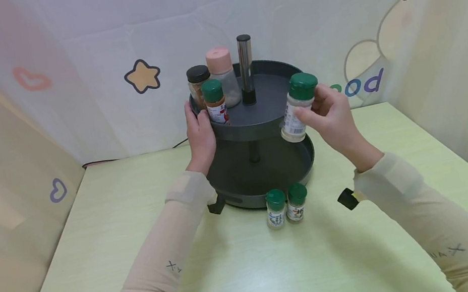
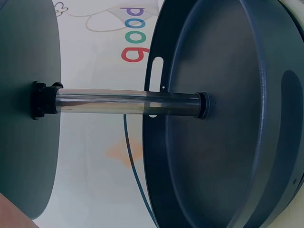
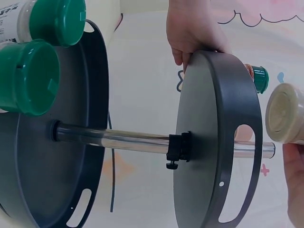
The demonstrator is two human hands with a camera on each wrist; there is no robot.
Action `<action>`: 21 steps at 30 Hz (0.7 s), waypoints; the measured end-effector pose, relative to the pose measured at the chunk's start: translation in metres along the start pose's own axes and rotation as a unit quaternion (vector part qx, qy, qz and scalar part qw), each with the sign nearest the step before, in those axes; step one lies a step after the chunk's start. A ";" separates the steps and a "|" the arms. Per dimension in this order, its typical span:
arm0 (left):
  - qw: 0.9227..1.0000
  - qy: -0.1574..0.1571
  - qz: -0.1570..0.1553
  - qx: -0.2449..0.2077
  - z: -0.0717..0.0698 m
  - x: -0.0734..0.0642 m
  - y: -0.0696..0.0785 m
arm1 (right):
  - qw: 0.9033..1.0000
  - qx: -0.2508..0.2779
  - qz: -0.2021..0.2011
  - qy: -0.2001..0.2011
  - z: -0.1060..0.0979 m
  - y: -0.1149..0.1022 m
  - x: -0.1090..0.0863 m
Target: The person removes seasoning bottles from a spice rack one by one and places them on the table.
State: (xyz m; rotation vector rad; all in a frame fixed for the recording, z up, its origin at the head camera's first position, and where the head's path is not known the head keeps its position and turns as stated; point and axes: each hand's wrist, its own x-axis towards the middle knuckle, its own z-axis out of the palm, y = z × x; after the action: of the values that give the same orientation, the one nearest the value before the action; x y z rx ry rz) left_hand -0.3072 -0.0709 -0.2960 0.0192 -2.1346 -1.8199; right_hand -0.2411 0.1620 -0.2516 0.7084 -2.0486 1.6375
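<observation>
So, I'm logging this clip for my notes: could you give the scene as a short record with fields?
Left hand: holds the upper tray at its left side
Right hand: holds a green-capped seasoning jar, tilted and raised
In upper tray: black-capped jar, pink-capped jar, green-capped jar of reddish seasoning
On table: two smaller green-capped seasoning jars, in front of the lower tray
Between trays: metal pole

1. Top tray sits over bottom tray, post up the middle.
2. Three jars on top, left of the post.
3. Two shakers on the table, just before bottom tray.
4. Fourth jar is in the right hand, by top tray's right front.
</observation>
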 end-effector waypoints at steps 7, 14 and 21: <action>1.000 -0.001 0.004 0.004 0.000 0.000 -0.001 | 0.999 0.030 -0.014 -0.014 -0.006 0.004 -0.006; 1.000 -0.001 0.003 0.005 0.000 0.000 -0.002 | 0.999 0.035 -0.004 -0.030 -0.012 0.009 -0.015; 1.000 0.000 -0.002 0.005 0.000 0.001 -0.002 | 0.998 0.036 0.020 -0.043 -0.016 0.014 -0.021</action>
State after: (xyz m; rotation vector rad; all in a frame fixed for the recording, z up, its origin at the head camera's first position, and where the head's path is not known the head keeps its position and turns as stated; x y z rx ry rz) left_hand -0.3085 -0.0713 -0.2978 0.0252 -2.1451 -1.8123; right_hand -0.2334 0.1827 -0.2722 0.7801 -2.0838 1.7387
